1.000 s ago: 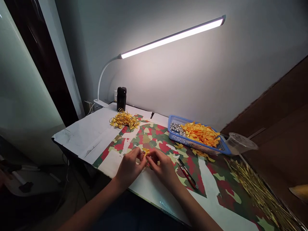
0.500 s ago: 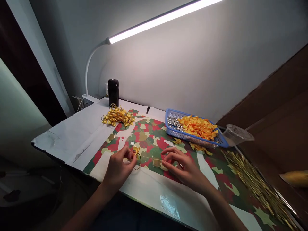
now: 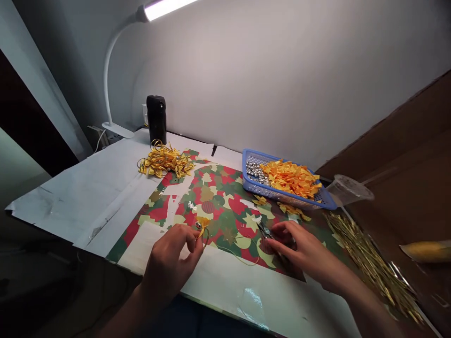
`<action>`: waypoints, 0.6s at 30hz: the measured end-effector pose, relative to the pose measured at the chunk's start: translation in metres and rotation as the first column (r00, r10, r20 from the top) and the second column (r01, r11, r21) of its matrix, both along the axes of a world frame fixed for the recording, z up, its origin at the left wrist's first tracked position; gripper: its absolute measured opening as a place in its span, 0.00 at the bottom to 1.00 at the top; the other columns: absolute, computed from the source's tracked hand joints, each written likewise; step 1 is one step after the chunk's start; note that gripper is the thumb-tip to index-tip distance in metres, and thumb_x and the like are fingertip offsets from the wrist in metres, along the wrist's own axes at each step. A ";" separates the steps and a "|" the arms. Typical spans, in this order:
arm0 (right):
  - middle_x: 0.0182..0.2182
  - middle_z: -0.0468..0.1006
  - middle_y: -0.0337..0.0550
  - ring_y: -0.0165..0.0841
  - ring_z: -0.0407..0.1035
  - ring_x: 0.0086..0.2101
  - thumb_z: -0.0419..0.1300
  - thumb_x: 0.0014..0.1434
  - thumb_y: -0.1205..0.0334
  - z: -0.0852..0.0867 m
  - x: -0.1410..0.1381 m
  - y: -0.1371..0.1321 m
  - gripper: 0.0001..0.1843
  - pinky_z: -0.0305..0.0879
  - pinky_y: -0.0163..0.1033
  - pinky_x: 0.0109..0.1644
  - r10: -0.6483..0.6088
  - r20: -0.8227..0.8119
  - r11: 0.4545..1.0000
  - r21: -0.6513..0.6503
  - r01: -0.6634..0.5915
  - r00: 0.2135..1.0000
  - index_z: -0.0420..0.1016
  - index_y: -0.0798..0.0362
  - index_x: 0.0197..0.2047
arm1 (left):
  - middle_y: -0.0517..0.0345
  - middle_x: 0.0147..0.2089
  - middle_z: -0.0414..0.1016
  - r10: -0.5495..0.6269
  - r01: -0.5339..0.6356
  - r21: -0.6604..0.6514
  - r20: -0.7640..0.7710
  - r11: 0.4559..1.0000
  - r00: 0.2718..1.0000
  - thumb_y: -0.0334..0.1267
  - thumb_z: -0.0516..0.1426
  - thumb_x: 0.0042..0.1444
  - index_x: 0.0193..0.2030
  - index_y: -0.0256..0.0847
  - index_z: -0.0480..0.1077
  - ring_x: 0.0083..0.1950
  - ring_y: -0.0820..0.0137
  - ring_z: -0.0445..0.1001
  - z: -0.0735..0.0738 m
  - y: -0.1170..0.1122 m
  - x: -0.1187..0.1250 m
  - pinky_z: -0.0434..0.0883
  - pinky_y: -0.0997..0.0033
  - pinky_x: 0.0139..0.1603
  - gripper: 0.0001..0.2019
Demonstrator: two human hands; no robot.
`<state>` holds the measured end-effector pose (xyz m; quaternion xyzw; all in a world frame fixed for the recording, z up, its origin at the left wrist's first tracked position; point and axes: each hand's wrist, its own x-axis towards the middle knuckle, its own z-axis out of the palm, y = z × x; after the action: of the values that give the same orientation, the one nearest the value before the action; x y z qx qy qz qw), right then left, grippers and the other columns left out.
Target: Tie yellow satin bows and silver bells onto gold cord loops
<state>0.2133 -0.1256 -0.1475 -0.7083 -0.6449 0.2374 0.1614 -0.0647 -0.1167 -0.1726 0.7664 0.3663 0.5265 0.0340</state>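
Note:
My left hand (image 3: 171,263) pinches a small yellow ribbon bow (image 3: 202,223) with a silver bead and a thin gold cord (image 3: 239,256) trailing right across the camouflage-patterned mat (image 3: 218,197). My right hand (image 3: 299,249) lies on the mat to the right, fingers curled over the red-handled scissors (image 3: 265,231), touching them. Whether it grips them is not plain.
A blue basket (image 3: 327,203) holds orange ribbon pieces (image 3: 291,178) and silver beads (image 3: 254,170). A pile of finished gold bows (image 3: 164,161) lies at the back left by a black bottle (image 3: 156,118) and a lamp base (image 3: 118,130). Gold cords (image 3: 369,258) and a plastic cup (image 3: 348,188) sit right.
My hands parted: the left kept the bow, the right moved rightward onto the scissors. The view dropped and shifted, so the lamp bar has left the frame.

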 end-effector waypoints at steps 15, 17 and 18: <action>0.25 0.79 0.43 0.38 0.71 0.27 0.61 0.46 0.41 -0.009 0.015 -0.036 0.20 0.65 0.37 0.27 -0.213 -0.202 0.977 -0.040 0.209 0.956 0.76 0.50 0.28 | 0.63 0.29 0.76 -0.014 -0.028 -0.264 -0.154 0.964 0.988 0.29 0.53 0.55 0.36 0.43 0.68 0.27 0.72 0.76 -0.005 -0.010 -0.011 0.74 0.73 0.30 0.06; 0.27 0.79 0.44 0.38 0.71 0.27 0.63 0.45 0.39 -0.012 0.018 -0.045 0.22 0.66 0.38 0.28 -0.286 -0.272 0.957 -0.027 0.290 0.919 0.78 0.51 0.30 | 0.62 0.30 0.77 -0.031 -0.018 -0.261 -0.180 0.965 0.983 0.28 0.53 0.54 0.36 0.44 0.68 0.28 0.71 0.75 -0.004 -0.012 -0.013 0.73 0.72 0.31 0.07; 0.27 0.79 0.44 0.38 0.72 0.27 0.64 0.45 0.39 -0.013 0.017 -0.049 0.22 0.67 0.37 0.29 -0.328 -0.325 0.941 -0.033 0.335 0.887 0.78 0.51 0.30 | 0.62 0.29 0.77 -0.037 -0.014 -0.264 -0.186 0.964 0.982 0.28 0.53 0.54 0.35 0.44 0.69 0.28 0.70 0.75 -0.003 -0.012 -0.013 0.72 0.71 0.31 0.07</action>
<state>0.2300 -0.1746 -0.1604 -0.7569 -0.4817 0.3124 0.3122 -0.0780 -0.1288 -0.1760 0.8039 0.4303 0.3973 0.1041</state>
